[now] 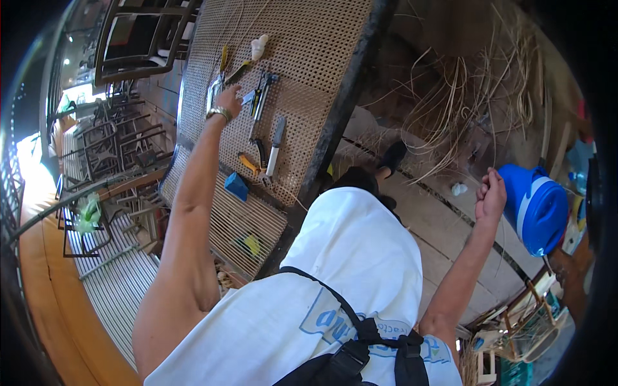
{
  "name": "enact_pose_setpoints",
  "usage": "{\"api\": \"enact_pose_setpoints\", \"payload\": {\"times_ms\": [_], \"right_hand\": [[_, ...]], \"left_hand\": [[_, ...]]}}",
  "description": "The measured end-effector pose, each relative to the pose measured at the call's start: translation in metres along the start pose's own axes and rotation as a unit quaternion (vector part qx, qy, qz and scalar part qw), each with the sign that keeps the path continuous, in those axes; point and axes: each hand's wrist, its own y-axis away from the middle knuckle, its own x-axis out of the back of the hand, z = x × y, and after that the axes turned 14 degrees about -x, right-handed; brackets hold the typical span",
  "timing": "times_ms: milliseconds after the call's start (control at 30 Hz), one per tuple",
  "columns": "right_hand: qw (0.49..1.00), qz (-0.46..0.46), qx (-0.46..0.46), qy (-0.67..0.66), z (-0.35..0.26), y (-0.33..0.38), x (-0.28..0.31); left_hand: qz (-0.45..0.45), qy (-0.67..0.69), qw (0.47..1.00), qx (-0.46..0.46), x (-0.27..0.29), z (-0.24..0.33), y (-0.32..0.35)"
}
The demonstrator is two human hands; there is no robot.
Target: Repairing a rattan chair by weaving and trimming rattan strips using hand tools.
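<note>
A plank floor is shown at centre right, strewn with loose cane strands in the upper right. Stacked metal chair frames are seen at left, lit by daylight from the left edge.

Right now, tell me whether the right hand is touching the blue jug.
Apart. The head view shows the right hand raised beside the blue jug, with a strip of floor visible between them.
</note>
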Motion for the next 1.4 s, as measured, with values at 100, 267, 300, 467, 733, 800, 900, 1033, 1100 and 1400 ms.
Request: {"api": "enact_pose_setpoints", "payload": {"times_ms": [100,267,300,467,733,800,900,1033,1100,1400], "right_hand": [[0.998,0.019,-0.006,0.051,0.012,0.007,0.001],[0.991,0.034,0.016,0.126,0.006,0.022,0.006],[0.991,0.023,0.016,0.134,0.006,0.02,0.009],[0.989,0.064,0.001,0.129,0.005,0.01,0.026],[0.981,0.092,-0.006,0.168,0.031,0.017,0.009],[0.978,0.097,-0.021,0.185,0.034,0.016,0.024],[0.975,0.119,-0.024,0.185,0.026,0.014,0.039],[0.984,0.039,0.015,0.171,0.027,0.021,0.006],[0.982,0.063,0.009,0.178,0.035,0.016,0.007],[0.998,0.05,0.007,0.045,0.079,0.025,-0.009]], "left_hand": [[0.104,0.0,0.994,0.022,-0.046,-0.027,0.02],[0.113,0.149,0.951,0.248,-0.052,-0.052,0.042],[0.114,0.149,0.949,0.254,-0.056,-0.056,0.059],[0.03,0.131,0.967,0.216,-0.094,-0.066,0.111],[0.272,0.051,0.95,0.142,-0.078,-0.036,0.059],[0.233,0.079,0.958,0.147,-0.078,-0.028,0.046],[0.218,0.097,0.956,0.17,-0.113,-0.054,0.028],[0.385,0.186,0.904,0.015,-0.131,-0.108,0.068],[0.46,0.165,0.873,-0.009,-0.088,-0.075,0.071],[0.273,0.724,0.613,-0.16,0.086,0.158,0.014]]}}
